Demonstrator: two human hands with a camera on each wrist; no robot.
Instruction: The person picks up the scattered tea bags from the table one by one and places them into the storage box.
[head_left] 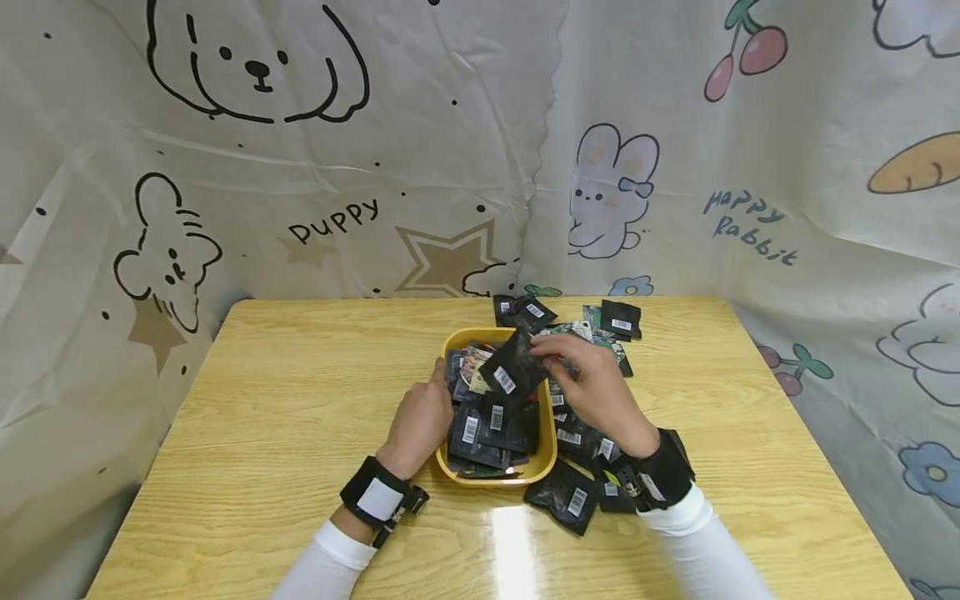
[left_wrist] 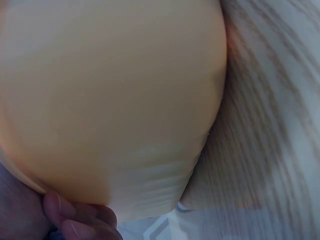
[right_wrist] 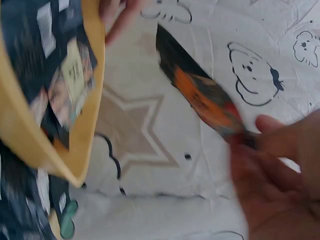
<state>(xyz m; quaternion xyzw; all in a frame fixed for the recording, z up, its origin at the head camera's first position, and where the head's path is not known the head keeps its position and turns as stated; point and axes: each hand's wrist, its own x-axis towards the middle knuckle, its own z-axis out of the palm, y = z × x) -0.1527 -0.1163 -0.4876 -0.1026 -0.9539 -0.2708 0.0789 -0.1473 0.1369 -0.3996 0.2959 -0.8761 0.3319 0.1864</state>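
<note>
My right hand (head_left: 592, 383) pinches a small black packet (head_left: 513, 367) by its corner, above a yellow plastic bin (head_left: 550, 467). In the right wrist view the packet (right_wrist: 200, 97) shows an orange printed face and hangs apart from the bin's rim (right_wrist: 92, 125). The left hand (head_left: 420, 421) grips the bin's left rim; in the left wrist view its fingers (left_wrist: 80, 220) are bent at the edge of the smooth yellow wall (left_wrist: 115, 100). Inside the bin lie several black packets (head_left: 476, 433) with white barcode labels. A packet with a food picture (head_left: 474, 367) shows among them.
More black packets (head_left: 573, 500) lie loose along the bin's right side and near its front corner. Behind it are two black packets (head_left: 525, 312), and green-patterned ones (head_left: 592, 321) lie back right. The wooden table (head_left: 300, 400) ends at a printed cloth backdrop (head_left: 337, 167).
</note>
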